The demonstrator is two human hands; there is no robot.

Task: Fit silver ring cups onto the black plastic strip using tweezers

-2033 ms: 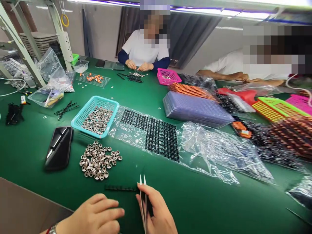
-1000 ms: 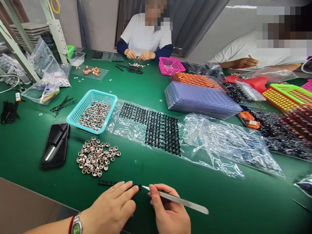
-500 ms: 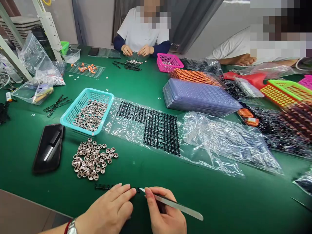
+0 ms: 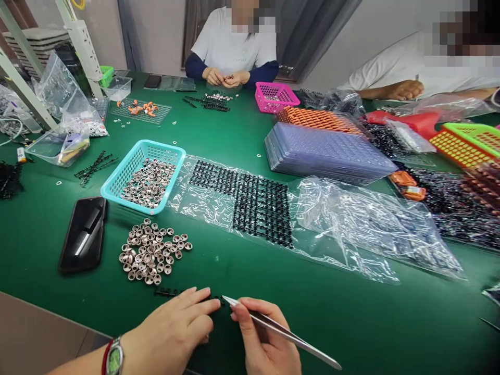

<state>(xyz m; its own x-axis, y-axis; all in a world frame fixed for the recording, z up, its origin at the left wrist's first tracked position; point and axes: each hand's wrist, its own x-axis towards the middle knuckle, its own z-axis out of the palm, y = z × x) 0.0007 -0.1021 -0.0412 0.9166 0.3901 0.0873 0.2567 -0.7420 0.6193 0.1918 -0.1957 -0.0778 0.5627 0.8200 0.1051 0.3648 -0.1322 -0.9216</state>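
A narrow black plastic strip with small knobs [image 4: 166, 292] lies near the table's front edge. My left hand [image 4: 177, 323] bends over it, fingertips pressed down on its right part and hiding much of it; the thumb is mostly tucked under. In my right hand [image 4: 265, 333] I pinch metal tweezers [image 4: 297, 341], their pointed tips touching or almost touching the strip's right end beside my left index finger. Whether the tips hold a part is too small to tell. Beyond my left hand is a loose pile of small silvery-pink metal cups [image 4: 148, 255].
A turquoise basket [image 4: 106, 188] of similar cups stands behind the pile, with a phone [image 4: 84, 234] to its left. Black strips [image 4: 263, 208] lie in rows on a plastic bag. Stacked clear trays [image 4: 328, 151] sit farther back. Two co-workers sit across the table.
The tweezers have turned in my right hand, so both arms now show, and their tips have shifted slightly up and left. My left wrist has rolled, showing the watch face.
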